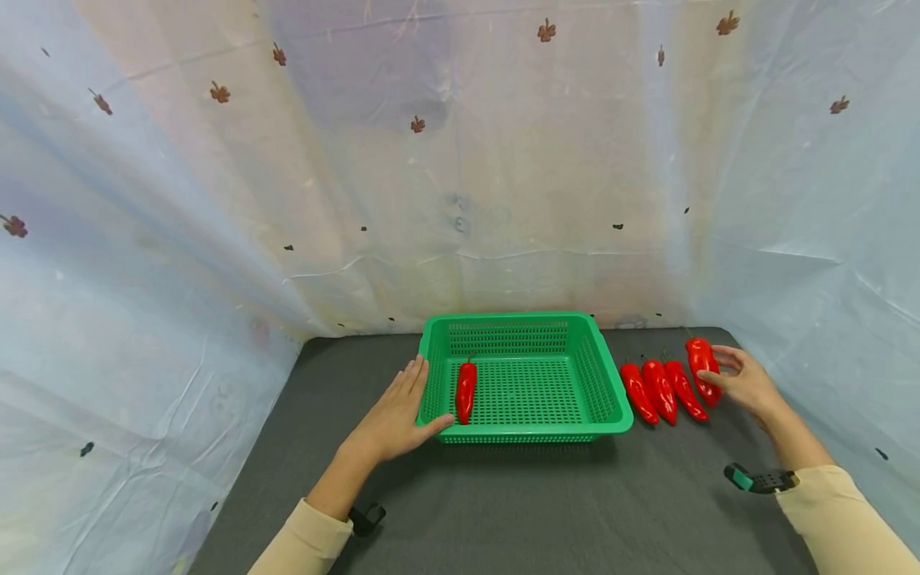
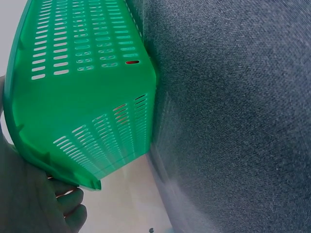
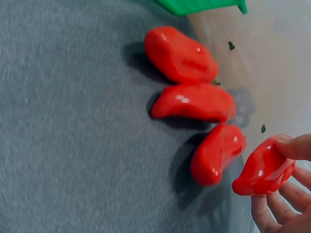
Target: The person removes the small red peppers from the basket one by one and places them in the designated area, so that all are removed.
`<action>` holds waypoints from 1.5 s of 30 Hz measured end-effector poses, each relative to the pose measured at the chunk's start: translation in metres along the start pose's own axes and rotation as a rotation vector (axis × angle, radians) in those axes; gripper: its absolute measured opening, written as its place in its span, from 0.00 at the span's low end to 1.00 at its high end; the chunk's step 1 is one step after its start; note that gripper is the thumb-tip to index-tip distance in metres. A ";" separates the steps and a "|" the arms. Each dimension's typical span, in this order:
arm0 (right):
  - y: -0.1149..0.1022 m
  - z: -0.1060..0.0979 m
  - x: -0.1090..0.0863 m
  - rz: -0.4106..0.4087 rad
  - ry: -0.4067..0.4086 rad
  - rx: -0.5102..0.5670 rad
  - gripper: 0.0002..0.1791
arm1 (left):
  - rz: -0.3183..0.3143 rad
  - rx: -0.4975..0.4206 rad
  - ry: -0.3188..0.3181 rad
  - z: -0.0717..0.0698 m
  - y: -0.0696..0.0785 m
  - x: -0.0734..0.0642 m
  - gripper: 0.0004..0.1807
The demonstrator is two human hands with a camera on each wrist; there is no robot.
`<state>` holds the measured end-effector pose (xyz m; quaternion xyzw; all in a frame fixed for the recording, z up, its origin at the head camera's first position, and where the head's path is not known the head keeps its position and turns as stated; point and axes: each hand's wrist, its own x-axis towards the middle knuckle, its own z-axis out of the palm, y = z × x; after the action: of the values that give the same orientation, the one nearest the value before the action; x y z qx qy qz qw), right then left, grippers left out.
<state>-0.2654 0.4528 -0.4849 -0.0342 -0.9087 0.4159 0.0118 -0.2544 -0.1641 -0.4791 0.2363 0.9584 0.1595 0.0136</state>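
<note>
My right hand (image 1: 747, 386) grips a red pepper (image 1: 699, 359) at the right end of the table; in the right wrist view the thumb lies on one side of this pepper (image 3: 266, 167) and the fingers on the other. Just left of it, three more red peppers (image 1: 659, 390) lie side by side on the cloth. My left hand (image 1: 391, 415) rests with straight fingers along the left rim of a green plastic basket (image 1: 532, 430), its thumb over the near corner. One red pepper (image 1: 466, 391) lies inside the basket, near its left wall.
A dark grey cloth (image 1: 517, 503) covers the table. Behind and at both sides hangs a pale plastic sheet (image 1: 503, 200) with small brown leaf prints, close to the table's back edge. The basket's right wall stands near the row of peppers.
</note>
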 end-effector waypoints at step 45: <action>0.029 0.009 0.004 0.082 -0.028 -0.119 0.43 | -0.006 0.009 0.000 0.000 0.000 0.000 0.62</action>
<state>-0.2686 0.4653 -0.5125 -0.0663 -0.9297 0.3618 -0.0199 -0.2539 -0.1639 -0.4794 0.2337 0.9598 0.1551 0.0131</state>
